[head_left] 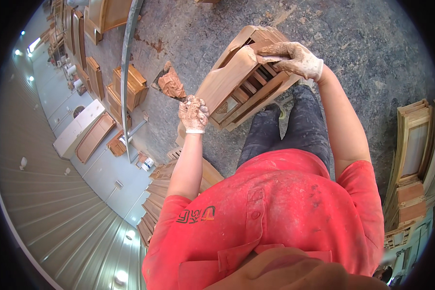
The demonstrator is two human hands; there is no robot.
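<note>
My gloved left hand [194, 114] is closed round a broad putty knife [158, 81], whose blade carries a lump of reddish-brown putty [171, 83]. Beside it, a wooden piece [212, 92] with slatted openings and a shaped pale panel stands tilted in front of my legs. My right hand [292, 60], in a stained glove, lies over its upper corner, fingers bent against the wood. Whether anything small is under those fingers I cannot tell.
A metal post [128, 58] rises at left, with stacked wooden furniture parts [129, 87] and long panels [94, 137] beyond it. More slatted wooden pieces [154, 198] are beside my left arm. Framed panels [411, 145] stand at right on the speckled floor [362, 63].
</note>
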